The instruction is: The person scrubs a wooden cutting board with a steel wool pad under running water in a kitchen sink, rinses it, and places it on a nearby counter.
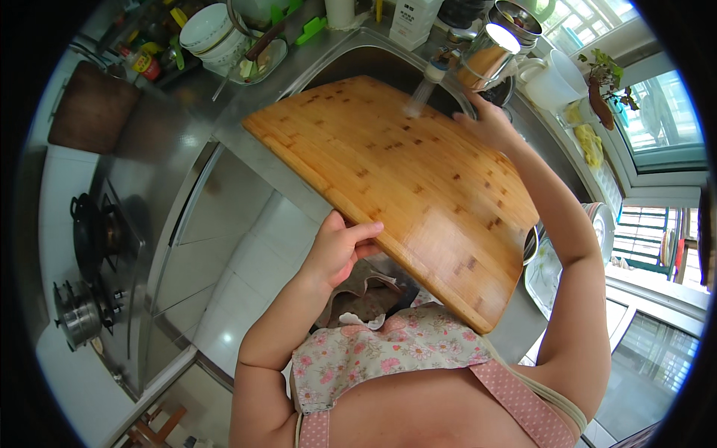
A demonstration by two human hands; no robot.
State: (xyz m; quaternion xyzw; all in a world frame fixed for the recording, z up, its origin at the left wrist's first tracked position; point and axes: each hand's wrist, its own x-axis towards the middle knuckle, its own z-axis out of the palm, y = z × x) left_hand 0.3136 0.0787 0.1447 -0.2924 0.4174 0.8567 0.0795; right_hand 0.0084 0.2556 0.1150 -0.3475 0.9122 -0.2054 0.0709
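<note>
A large bamboo cutting board [386, 168] is held at a tilt over the stainless-steel sink [367, 42]. My left hand [341, 246] grips its near edge, thumb on top and fingers underneath. Water runs from the faucet [437, 67] onto the far part of the board. My right hand [490, 120] reaches past the board's far right edge, close beside the faucet and a shiny metal cylinder [484, 61]. Its fingers look apart and slightly blurred, with nothing seen in them.
Stacked bowls [210, 33] and a small dish with a knife [260, 61] stand left of the sink. A white jug [552, 81] and a sprouting plant [602, 101] line the window side. The stove at left bears a black wok [87, 238] and a steel pot [78, 319].
</note>
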